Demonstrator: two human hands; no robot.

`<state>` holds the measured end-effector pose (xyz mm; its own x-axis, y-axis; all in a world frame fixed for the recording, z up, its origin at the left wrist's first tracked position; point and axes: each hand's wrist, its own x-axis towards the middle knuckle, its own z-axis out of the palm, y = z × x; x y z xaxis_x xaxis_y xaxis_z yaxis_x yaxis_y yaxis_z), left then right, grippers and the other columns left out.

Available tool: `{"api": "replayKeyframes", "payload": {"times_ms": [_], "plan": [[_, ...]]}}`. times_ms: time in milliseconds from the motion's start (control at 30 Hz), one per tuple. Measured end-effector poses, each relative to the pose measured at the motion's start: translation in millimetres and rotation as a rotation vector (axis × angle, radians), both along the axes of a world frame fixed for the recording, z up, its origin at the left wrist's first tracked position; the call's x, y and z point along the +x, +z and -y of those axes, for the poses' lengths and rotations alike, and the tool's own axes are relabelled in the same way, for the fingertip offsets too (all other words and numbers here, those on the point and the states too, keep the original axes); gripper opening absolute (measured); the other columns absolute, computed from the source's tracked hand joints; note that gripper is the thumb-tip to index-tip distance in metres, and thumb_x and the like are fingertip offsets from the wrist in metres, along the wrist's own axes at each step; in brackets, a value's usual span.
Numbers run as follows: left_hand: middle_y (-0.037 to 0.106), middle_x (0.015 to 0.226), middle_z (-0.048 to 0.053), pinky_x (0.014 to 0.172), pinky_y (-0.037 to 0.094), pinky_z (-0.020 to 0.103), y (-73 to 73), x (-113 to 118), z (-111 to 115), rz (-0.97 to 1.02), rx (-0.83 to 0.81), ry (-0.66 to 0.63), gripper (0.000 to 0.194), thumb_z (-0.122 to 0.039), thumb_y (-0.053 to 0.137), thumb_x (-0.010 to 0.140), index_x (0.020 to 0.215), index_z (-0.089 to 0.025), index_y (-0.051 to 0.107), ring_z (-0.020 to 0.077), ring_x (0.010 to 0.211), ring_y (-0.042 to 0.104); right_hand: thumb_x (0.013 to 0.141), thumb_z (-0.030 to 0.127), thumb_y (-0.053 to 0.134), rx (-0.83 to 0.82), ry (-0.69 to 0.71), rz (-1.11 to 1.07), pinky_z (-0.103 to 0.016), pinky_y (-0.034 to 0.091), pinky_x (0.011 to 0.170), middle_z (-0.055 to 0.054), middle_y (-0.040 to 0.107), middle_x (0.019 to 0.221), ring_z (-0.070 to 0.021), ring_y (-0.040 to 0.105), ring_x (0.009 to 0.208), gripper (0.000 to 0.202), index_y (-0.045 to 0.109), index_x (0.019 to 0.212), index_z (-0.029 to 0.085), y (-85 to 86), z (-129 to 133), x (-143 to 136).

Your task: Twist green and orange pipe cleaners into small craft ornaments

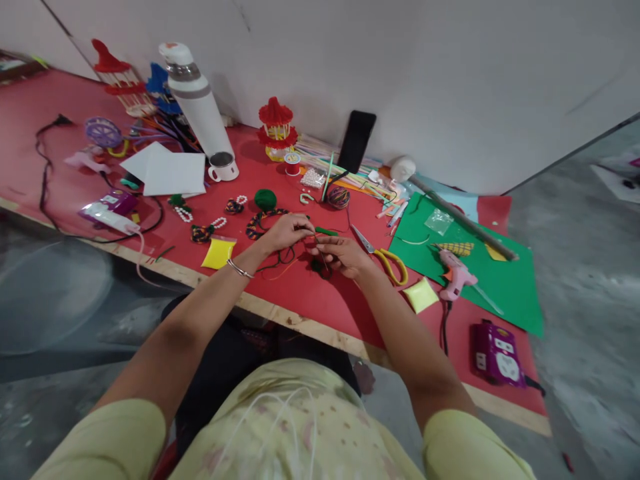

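Observation:
My left hand [290, 232] pinches a thin strand of yarn between thumb and fingers. Close beside it, my right hand [343, 255] has its fingers closed on the same dark yarn; the exact grip is too small to make out. A small dark bunch of yarn [320, 268] hangs just under the fingertips. Behind the hands lies a multicoloured yarn ball [339, 197], with a strand running down toward my right hand. A braided multicoloured ring [255, 225] lies partly behind my left hand. Scissors with yellow handles [393, 267] rest right of my right hand.
A white flask [200, 107], a steel-lined cup [223, 167] and a phone [357, 141] stand at the back. Pink glue gun [456, 275], green sheet [515, 293] and purple power box [500, 353] lie right. Yellow packet [219, 253] sits near my left wrist.

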<state>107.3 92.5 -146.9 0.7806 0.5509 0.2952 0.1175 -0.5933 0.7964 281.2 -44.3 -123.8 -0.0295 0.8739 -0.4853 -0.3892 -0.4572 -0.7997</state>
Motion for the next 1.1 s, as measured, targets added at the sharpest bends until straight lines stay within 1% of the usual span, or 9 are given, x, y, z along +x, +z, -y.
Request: {"api": "replayKeyframes", "payload": {"times_ms": [200, 467, 533, 633, 700, 800, 900, 967, 1100], "plan": [[0.071, 0.084, 0.005, 0.076, 0.045, 0.027, -5.3, -0.5, 2.7, 0.012, 0.012, 0.035, 0.016, -0.028, 0.064, 0.087, 0.087, -0.017, 0.076, 0.0153, 0.08, 0.063, 0.076, 0.023, 0.078, -0.014, 0.023, 0.086, -0.009, 0.023, 0.031, -0.007, 0.077, 0.081, -0.0011, 0.043, 0.041, 0.018, 0.071, 0.09, 0.013, -5.5, 12.3, 1.4], [0.071, 0.096, 0.008, 0.078, 0.047, 0.028, 13.6, -0.6, 26.3, 0.037, -0.034, 0.057, 0.016, -0.029, 0.067, 0.084, 0.091, -0.017, 0.075, 0.0161, 0.085, 0.064, 0.069, 0.034, 0.083, 0.036, -0.014, 0.09, -0.011, 0.019, 0.033, -0.004, 0.076, 0.076, -0.0008, 0.039, 0.04, 0.029, 0.071, 0.087, 0.014, -10.6, 16.6, 5.9], [0.069, 0.102, 0.008, 0.073, 0.047, 0.026, 17.6, -1.5, 38.7, 0.068, -0.034, 0.226, 0.023, -0.032, 0.073, 0.079, 0.096, -0.017, 0.075, 0.0146, 0.081, 0.061, 0.069, 0.038, 0.083, 0.075, -0.025, 0.112, -0.012, 0.019, 0.033, -0.004, 0.075, 0.077, -0.0011, 0.039, 0.041, 0.031, 0.071, 0.085, 0.015, -9.0, 18.9, 5.2], [0.057, 0.064, 0.002, 0.049, 0.034, 0.022, 19.6, -2.5, 57.5, -0.047, -0.377, 0.464, 0.039, -0.052, 0.063, 0.087, 0.075, -0.015, 0.071, 0.0098, 0.053, 0.047, 0.072, 0.041, 0.08, 0.129, -0.026, 0.216, -0.015, 0.022, 0.034, -0.004, 0.076, 0.079, -0.0027, 0.043, 0.042, 0.03, 0.072, 0.084, 0.015, -6.1, 20.3, -4.4], [0.052, 0.053, 0.001, 0.04, 0.021, 0.021, 20.0, -2.5, 65.9, -0.106, -0.778, 0.431, 0.047, -0.059, 0.06, 0.087, 0.074, -0.014, 0.068, 0.0078, 0.042, 0.038, 0.076, 0.041, 0.076, 0.166, 0.004, 0.322, -0.016, 0.028, 0.036, -0.004, 0.076, 0.078, -0.0039, 0.046, 0.042, 0.027, 0.072, 0.086, 0.016, -4.4, 20.1, -16.4], [0.055, 0.056, 0.0, 0.036, 0.014, 0.018, 22.0, -3.6, 68.7, -0.012, -1.211, 0.312, 0.031, -0.042, 0.074, 0.082, 0.076, -0.012, 0.067, 0.0033, 0.039, 0.033, 0.085, 0.041, 0.068, 0.243, 0.12, 0.48, -0.019, 0.039, 0.044, -0.003, 0.075, 0.076, -0.0059, 0.052, 0.044, 0.025, 0.073, 0.087, 0.017, 1.0, 22.5, -33.3], [0.061, 0.063, 0.001, 0.035, 0.017, 0.014, 24.4, -9.8, 64.2, 0.083, -1.322, 0.345, 0.02, -0.025, 0.079, 0.076, 0.073, -0.011, 0.065, 0.0011, 0.041, 0.038, 0.094, 0.047, 0.056, 0.318, 0.257, 0.761, -0.022, 0.044, 0.053, -0.004, 0.075, 0.077, -0.0112, 0.062, 0.053, 0.033, 0.075, 0.096, 0.02, 14.0, 34.6, -32.0], [0.065, 0.068, 0.003, 0.034, 0.019, 0.013, 24.9, -17.1, 60.2, 0.065, -1.316, 0.395, 0.019, -0.021, 0.078, 0.075, 0.071, -0.011, 0.064, 0.0013, 0.042, 0.041, 0.097, 0.048, 0.052, 0.372, 0.23, 1.108, -0.026, 0.048, 0.066, -0.007, 0.077, 0.089, -0.0177, 0.069, 0.074, 0.035, 0.075, 0.104, 0.022, 25.5, 47.9, -17.2], [0.069, 0.071, 0.006, 0.033, 0.019, 0.013, 23.8, -32.1, 52.3, -0.05, -1.288, 0.405, 0.017, -0.02, 0.079, 0.075, 0.074, -0.011, 0.065, 0.0016, 0.04, 0.042, 0.097, 0.031, 0.047, 0.129, 0.25, 1.815, -0.033, 0.047, 0.079, -0.016, 0.071, 0.111, -0.0291, 0.065, 0.104, 0.038, 0.064, 0.128, 0.019, 41.0, 75.7, 25.3]]}}
